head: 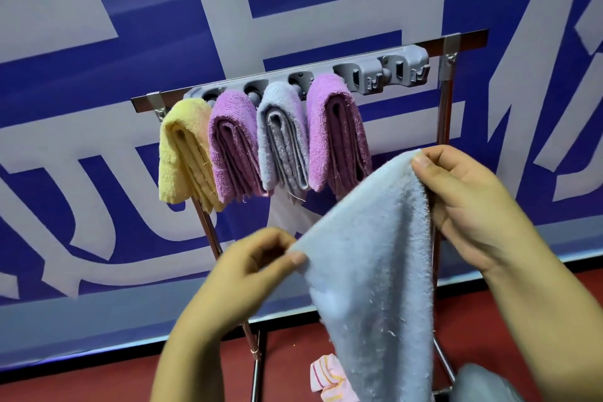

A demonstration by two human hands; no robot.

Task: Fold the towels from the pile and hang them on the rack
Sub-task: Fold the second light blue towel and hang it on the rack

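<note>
**Inspector:** State the position at the rack (450, 52).

**Assistant:** Metal frame standing against a blue wall banner (98, 26) with pale lettering. A grey clip strip (375, 72) runs along its top bar. Four folded towels hang from the strip, side by side and touching: a yellow towel (177, 157) at the rack's left end, then a purple towel (230, 143), a grey-blue towel (280, 137), and a second purple towel (336, 130). The clips to the right of these carry nothing.

**Inspector:** The hands?

**Assistant:** Both are on a light blue towel (372, 254) held unfolded in front of the rack, below and to the right of the hung four. The left hand (257, 258) pinches one upper corner between thumb and curled fingers, low in front of the rack's left leg. The right hand (466, 202) pinches the other upper corner, higher, just below the second purple towel, fingers closed over the edge. The cloth hangs slack from both grips.

**Inspector:** Anything below the rack?

**Assistant:** A pink striped cloth (326, 378) lies on the red floor (98, 382) at the rack's foot, partly hidden by the held towel. A grey-blue shape sits at the lower right; cannot tell what it is.
</note>
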